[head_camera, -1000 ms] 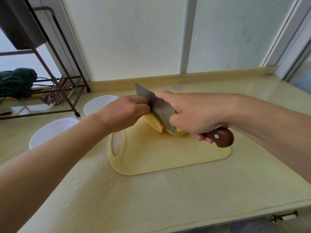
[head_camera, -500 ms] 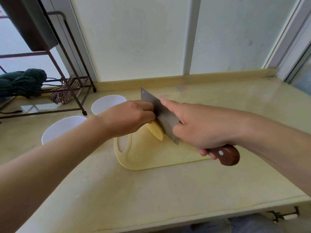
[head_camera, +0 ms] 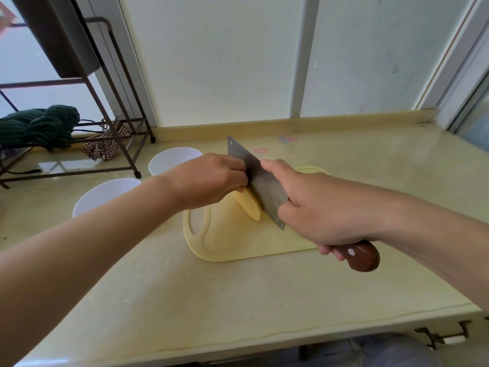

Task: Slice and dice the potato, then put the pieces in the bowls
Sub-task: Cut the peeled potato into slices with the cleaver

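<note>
cleaver (head_camera: 263, 188) edge in potato (head_camera: 250, 207), by L fingers (head_camera: 238, 169)

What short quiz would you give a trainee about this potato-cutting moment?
1. True or false: the right hand holds the cleaver by its wooden handle.
2. What steadies the potato on the cutting board? A: the left hand. B: a fork. C: nothing.
3. How many white bowls stand to the left of the cutting board?
Key: 1 true. 2 A. 3 two.
</note>
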